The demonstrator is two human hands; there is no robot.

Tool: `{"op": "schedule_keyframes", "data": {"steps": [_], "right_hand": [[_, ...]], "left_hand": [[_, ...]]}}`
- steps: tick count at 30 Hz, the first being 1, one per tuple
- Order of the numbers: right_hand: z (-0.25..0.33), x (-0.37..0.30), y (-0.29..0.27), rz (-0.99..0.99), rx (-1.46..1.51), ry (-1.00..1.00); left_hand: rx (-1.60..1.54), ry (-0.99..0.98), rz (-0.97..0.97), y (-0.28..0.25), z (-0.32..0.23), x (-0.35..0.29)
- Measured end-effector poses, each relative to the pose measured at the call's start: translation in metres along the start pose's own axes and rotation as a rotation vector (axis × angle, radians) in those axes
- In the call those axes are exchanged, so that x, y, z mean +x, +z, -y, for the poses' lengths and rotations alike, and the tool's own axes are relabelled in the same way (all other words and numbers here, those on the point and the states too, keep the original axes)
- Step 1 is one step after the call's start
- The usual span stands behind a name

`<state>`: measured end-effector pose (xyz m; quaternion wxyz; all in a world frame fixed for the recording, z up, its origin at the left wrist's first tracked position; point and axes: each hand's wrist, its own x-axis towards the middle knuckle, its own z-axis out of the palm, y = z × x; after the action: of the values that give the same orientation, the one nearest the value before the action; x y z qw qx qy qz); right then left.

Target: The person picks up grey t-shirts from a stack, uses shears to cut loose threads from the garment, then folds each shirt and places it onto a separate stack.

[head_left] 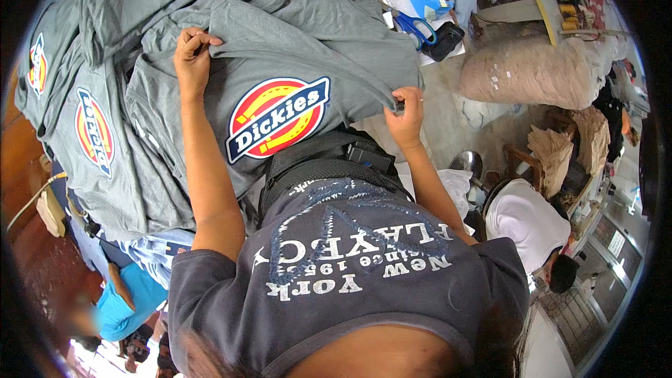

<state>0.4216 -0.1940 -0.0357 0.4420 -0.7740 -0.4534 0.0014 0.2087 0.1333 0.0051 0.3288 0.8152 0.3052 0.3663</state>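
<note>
Head view: one grey shirt (301, 66) lies among piled shirts (157, 196), left hand (192, 63) and right hand (406, 117) pinching its cloth. I judge it soft, light, best held by edges.

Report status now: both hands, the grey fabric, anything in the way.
Left hand pinching grey fabric; right hand pinching too. Fabric creased, round logo face up nearer the body. Blue-handled scissors beyond right hand, not between hands.

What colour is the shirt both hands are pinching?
The shirt is grey, with a colourful badge; the head view shows it best.
</note>
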Motion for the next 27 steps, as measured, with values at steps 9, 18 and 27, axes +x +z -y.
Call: {"op": "schedule_keyframes", "data": {"steps": [9,18,27], "right_hand": [[-0.008,0.000,0.005,-0.011,0.037,-0.002],[-0.008,0.004,0.004,-0.005,-0.008,-0.054],[-0.007,0.032,-0.019,0.151,0.395,0.393]], "left_hand": [[-0.156,0.000,-0.159,0.004,-0.009,-0.008],[-0.228,0.000,-0.270,0.005,-0.014,-0.020],[-0.275,-0.156,-0.201,0.061,-0.029,0.045]]}}
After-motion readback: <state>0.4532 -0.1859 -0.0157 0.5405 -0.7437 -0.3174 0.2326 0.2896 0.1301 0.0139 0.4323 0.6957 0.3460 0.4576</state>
